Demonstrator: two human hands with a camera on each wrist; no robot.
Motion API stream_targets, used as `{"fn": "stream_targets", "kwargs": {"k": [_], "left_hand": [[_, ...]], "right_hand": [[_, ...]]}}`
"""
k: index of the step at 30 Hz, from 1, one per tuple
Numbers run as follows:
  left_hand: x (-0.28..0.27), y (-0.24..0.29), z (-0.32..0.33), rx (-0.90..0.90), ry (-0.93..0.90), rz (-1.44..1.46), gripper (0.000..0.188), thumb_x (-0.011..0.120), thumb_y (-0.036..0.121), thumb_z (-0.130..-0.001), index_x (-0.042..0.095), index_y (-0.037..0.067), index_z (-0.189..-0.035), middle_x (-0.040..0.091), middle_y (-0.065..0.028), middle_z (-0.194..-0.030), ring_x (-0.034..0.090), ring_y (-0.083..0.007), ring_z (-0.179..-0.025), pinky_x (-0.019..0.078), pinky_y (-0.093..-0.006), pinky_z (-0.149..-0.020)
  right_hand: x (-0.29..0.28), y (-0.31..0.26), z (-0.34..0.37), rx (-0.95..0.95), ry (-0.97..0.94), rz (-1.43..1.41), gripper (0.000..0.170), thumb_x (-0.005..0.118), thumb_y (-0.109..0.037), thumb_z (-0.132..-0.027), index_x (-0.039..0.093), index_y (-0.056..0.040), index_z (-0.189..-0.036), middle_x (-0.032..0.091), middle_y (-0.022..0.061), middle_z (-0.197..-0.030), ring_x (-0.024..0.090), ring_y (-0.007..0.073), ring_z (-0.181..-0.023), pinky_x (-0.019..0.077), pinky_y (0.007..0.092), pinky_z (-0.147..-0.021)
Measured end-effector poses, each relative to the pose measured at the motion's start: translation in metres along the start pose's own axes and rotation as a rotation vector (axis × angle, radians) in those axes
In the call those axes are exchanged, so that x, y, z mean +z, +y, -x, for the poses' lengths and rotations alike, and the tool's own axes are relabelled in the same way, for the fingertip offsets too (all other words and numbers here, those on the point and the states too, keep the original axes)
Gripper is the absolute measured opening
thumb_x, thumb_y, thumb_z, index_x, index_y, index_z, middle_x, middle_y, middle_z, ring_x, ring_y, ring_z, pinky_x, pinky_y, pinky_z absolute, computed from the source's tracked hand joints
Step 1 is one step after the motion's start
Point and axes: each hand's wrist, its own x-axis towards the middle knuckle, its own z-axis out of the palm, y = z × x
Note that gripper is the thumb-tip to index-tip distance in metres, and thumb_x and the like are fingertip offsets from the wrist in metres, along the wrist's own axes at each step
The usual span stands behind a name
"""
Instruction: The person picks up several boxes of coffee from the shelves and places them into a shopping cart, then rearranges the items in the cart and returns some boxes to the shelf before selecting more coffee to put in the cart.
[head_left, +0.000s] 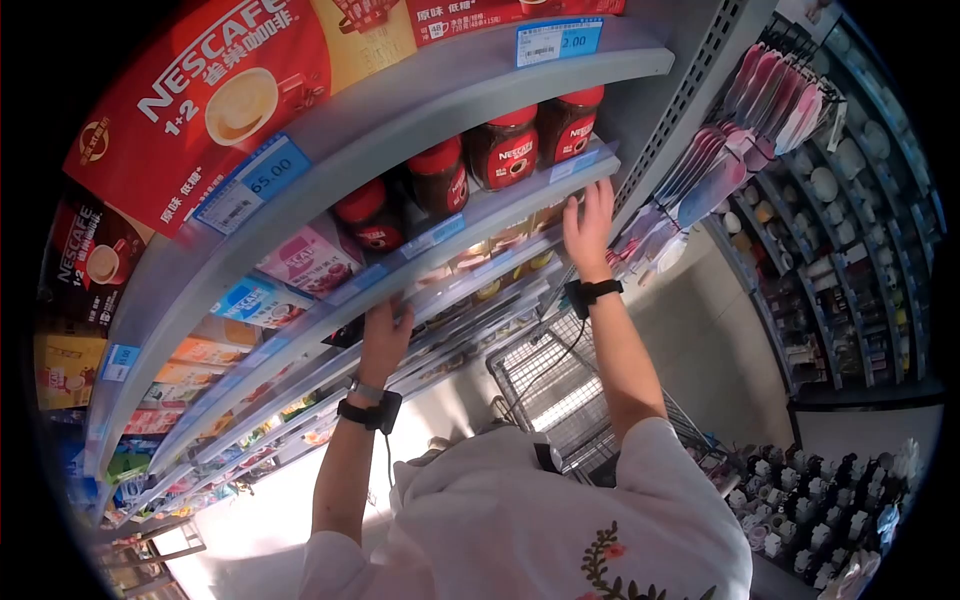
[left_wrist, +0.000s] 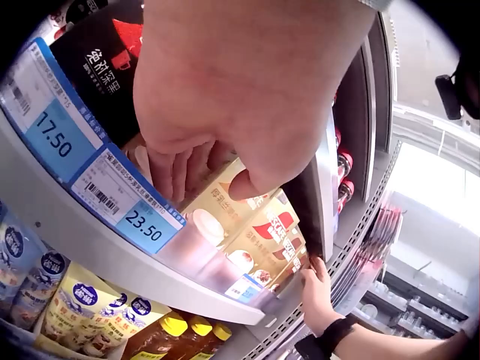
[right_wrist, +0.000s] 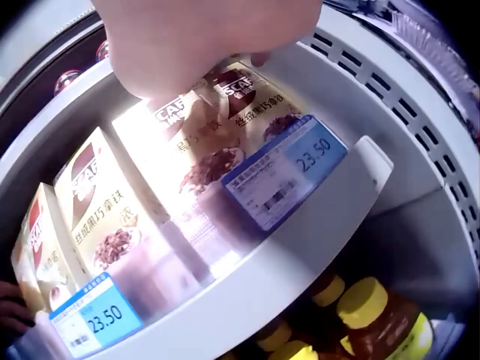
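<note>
Nearest left wrist camera: left hand point(left_wrist: 240, 82), fingers pointing down behind 23.50 price tag point(left_wrist: 135, 214), extended, thumb apart; cannot tell whether they press dark carton point(left_wrist: 96, 75) or cream cartons point(left_wrist: 262, 241). Cream cartons stand in row on shelf point(right_wrist: 281, 268), between and under both hands, one level below red-lidded coffee jars point(head_left: 510, 155). Right hand point(head_left: 590, 232) at row's other end, over carton tops, fingers straight, slightly spread; contact hidden. Yellow-capped bottles point(right_wrist: 386, 322) underneath. Large red NESCAFÉ box point(head_left: 170, 160) higher up.
</note>
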Motion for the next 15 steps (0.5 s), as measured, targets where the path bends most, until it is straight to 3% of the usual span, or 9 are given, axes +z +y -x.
{"fn": "stream_targets", "kwargs": {"k": [2,8,10,15], "left_hand": [[-0.002,-0.001,-0.001,-0.058,-0.022,-0.012,0.042,0.064,0.013,-0.093,0.054,-0.004,-0.130,0.062,-0.0276,-0.121,0.063,-0.0400,-0.112,0.0481,-0.0441,-0.096],[-0.004,-0.012,-0.003,0.035,-0.029,-0.019,0.043,0.063,0.013,-0.093,0.053,-0.004,-0.132,0.062,-0.0279,-0.120,0.061,-0.0415,-0.113,0.0483,-0.0446,-0.096],[-0.003,-0.016,-0.003,0.021,-0.090,-0.042,0.050,0.059,0.006,-0.097,0.043,-0.002,-0.144,0.058,-0.0220,-0.136,0.061,-0.0306,-0.123,0.0510,-0.0375,-0.100],[0.005,-0.027,-0.010,0.060,-0.111,-0.031,0.055,0.059,0.006,-0.098,0.037,0.000,-0.148,0.055,-0.0193,-0.137,0.058,-0.0279,-0.127,0.0517,-0.0372,-0.098]], "right_hand": [[-0.004,0.003,-0.011,-0.065,-0.057,0.032,0.045,0.055,-0.006,-0.088,0.051,0.0036,-0.132,0.050,0.0259,-0.133,0.044,0.0462,-0.129,0.0366,0.0501,-0.111],[-0.011,0.017,-0.025,-0.093,-0.268,0.157,0.046,0.061,0.000,-0.078,0.054,0.0037,-0.123,0.052,0.0247,-0.128,0.047,0.0462,-0.122,0.0402,0.0522,-0.106],[-0.018,0.012,-0.028,-0.127,-0.295,0.150,0.048,0.063,0.002,-0.076,0.054,0.0038,-0.123,0.053,0.0245,-0.126,0.048,0.0457,-0.118,0.0413,0.0511,-0.105],[-0.024,0.000,-0.031,-0.127,-0.317,0.120,0.054,0.061,0.003,-0.076,0.050,0.0048,-0.128,0.050,0.0261,-0.130,0.045,0.0462,-0.123,0.0389,0.0492,-0.109]]}}
